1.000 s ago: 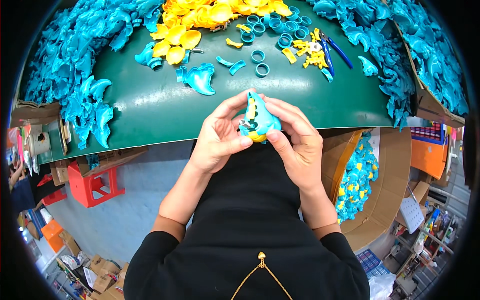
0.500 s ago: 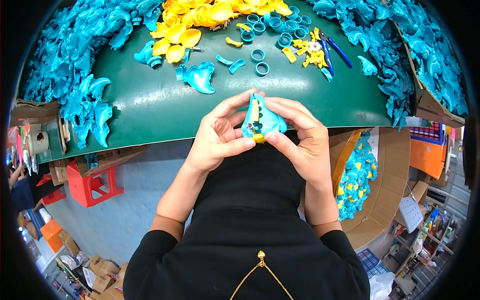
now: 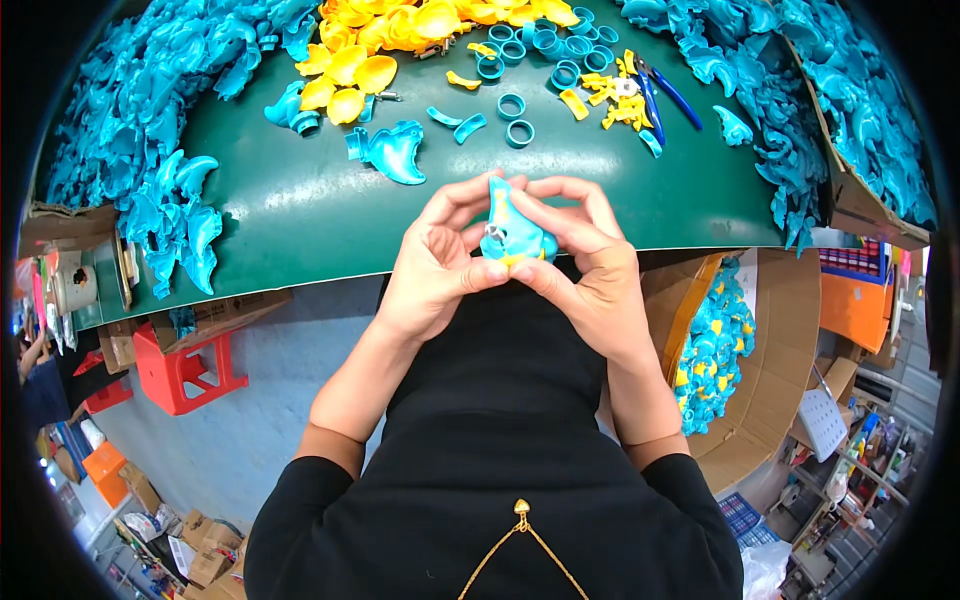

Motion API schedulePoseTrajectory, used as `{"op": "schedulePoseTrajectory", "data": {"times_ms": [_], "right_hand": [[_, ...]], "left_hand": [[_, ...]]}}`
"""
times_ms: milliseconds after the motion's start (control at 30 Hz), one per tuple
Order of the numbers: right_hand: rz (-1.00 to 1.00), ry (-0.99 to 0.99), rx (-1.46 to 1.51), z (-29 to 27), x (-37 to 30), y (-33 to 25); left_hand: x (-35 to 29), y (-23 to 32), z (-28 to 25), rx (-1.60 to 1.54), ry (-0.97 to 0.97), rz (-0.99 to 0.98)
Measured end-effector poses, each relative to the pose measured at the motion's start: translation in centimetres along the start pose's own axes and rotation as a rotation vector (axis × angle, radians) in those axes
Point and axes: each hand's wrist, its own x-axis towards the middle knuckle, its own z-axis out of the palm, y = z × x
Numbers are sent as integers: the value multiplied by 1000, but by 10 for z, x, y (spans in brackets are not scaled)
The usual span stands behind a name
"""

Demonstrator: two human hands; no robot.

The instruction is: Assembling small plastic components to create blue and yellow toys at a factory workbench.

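"As you look down, one blue-and-yellow piece [image 3: 519, 239] sits between your left hand [image 3: 430, 262] and right hand [image 3: 603, 280], before the near edge of your tabletop [image 3: 660, 195]."

"Yes, your fingers hold it from nine and three o'clock. Beyond it, you have two blue rings [image 3: 519, 144] apart from the cluster at twelve."

"Plus two curved strips [image 3: 468, 129] at eleven, one blue shell [image 3: 398, 152] at ten."

"And one pair of pliers [image 3: 678, 99] between one and two; one open cardboard box [image 3: 780, 350] at four."

The green tabletop [image 3: 320, 195] leaves passage mid-front, blue heaps [image 3: 150, 105] blocking both sides, rings [image 3: 511, 116] and pliers [image 3: 676, 94] beyond.
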Motion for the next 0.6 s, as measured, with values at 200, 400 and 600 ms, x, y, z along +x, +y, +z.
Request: {"op": "schedulePoseTrajectory", "data": {"times_ms": [200,400,600], "right_hand": [[-43,210,62,19,-13,7],[-96,181,159,15,-14,22],[39,80,3,-4,-6,10]], "left_hand": [[-3,-3,5,-297,97,-6],[-1,-4,10,-365,97,30],[-5,1,-14,600,80,377]]}}
